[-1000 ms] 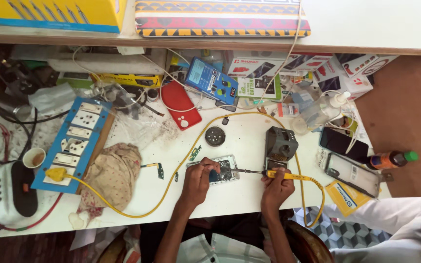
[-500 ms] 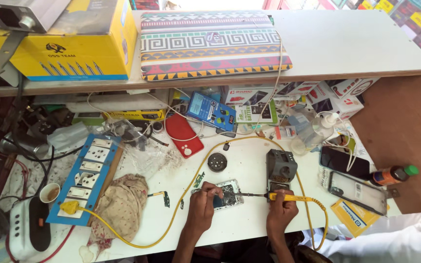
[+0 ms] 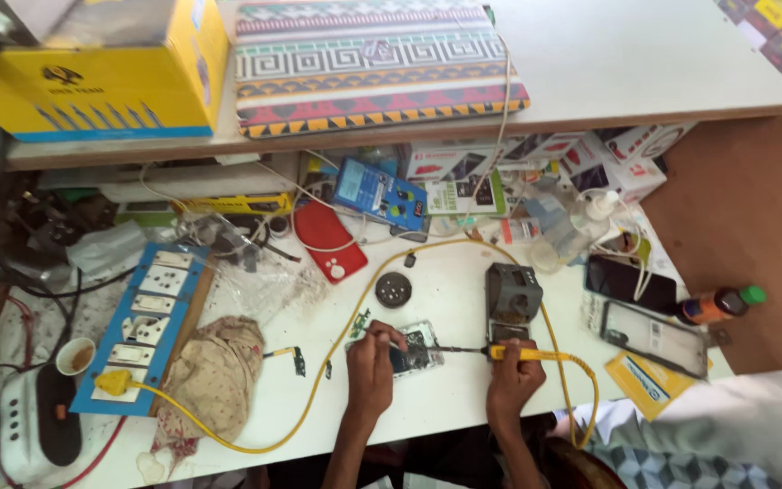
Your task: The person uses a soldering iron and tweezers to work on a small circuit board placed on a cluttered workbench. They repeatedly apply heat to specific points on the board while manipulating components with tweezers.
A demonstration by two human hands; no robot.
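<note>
Presently, the right hand (image 3: 513, 380) is closed around the yellow handle of a soldering iron (image 3: 509, 352), which lies roughly level and points left, its thin dark tip reaching the right edge of an opened phone (image 3: 414, 347). That phone lies flat on the white bench (image 3: 445, 272), directly between the two hands and close to the near edge. The left hand (image 3: 373, 367) rests at the phone's left side, fingers pinched on a thin tool or wire whose end sits over the exposed board; what exactly it is cannot be told at this size.

A yellow cable (image 3: 355, 308) runs from the iron's handle, loops down past the right wrist, arcs over the bench behind the phone and ends at a yellow plug in a blue socket board (image 3: 151, 312) on the left. Just behind the right hand, touching or nearly touching the iron, stands a dark grey iron stand (image 3: 511, 294). A small round black disc (image 3: 394, 290) lies behind the phone, apart from it. A soiled cloth (image 3: 214, 371) lies left of the left hand, well apart. To the right lie two dark phones (image 3: 631, 281) and an orange bottle with a green cap (image 3: 717, 305). On the shelf above sit a yellow box (image 3: 110, 86) and a patterned laptop (image 3: 373, 59).
</note>
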